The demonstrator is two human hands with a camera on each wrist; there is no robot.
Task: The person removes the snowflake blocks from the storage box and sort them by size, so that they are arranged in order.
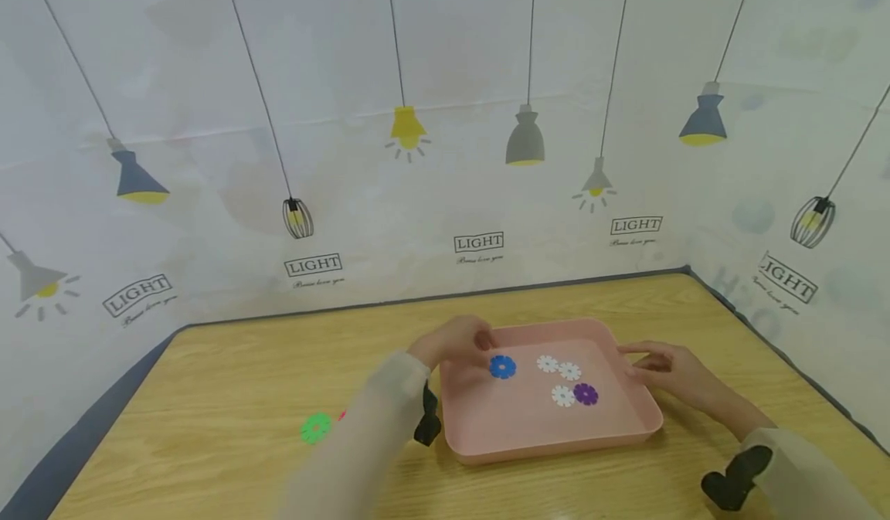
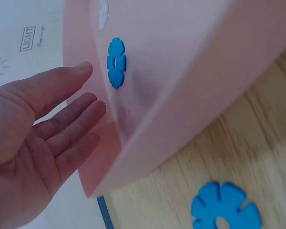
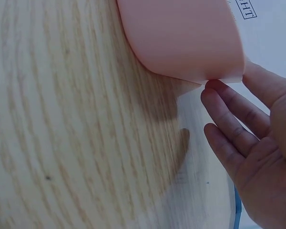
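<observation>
A shallow pink tray [image 1: 542, 446] rests on the table, with flower-shaped plastic discs in it: a blue disc [image 1: 503, 366], a purple disc [image 1: 585, 394] and three white ones, including a white disc [image 1: 562, 395]. My left hand [image 1: 459, 341] hovers at the tray's back left corner, near the blue disc. In the left wrist view its fingers [image 2: 78, 112] are loosely spread with nothing between them. On the right side, my right hand [image 1: 670, 373] pinches the tray's wall, the thumb at the rim and fingertips against the lower outside.
Left of the tray, a green disc [image 1: 316, 428] lies on the wooden table [image 1: 229, 396], beside a red piece [image 1: 342, 415] mostly behind my left sleeve. Another blue disc [image 2: 226, 207] lies on the table outside the tray. A lamp-printed wall sheet [image 1: 445, 188] stands behind.
</observation>
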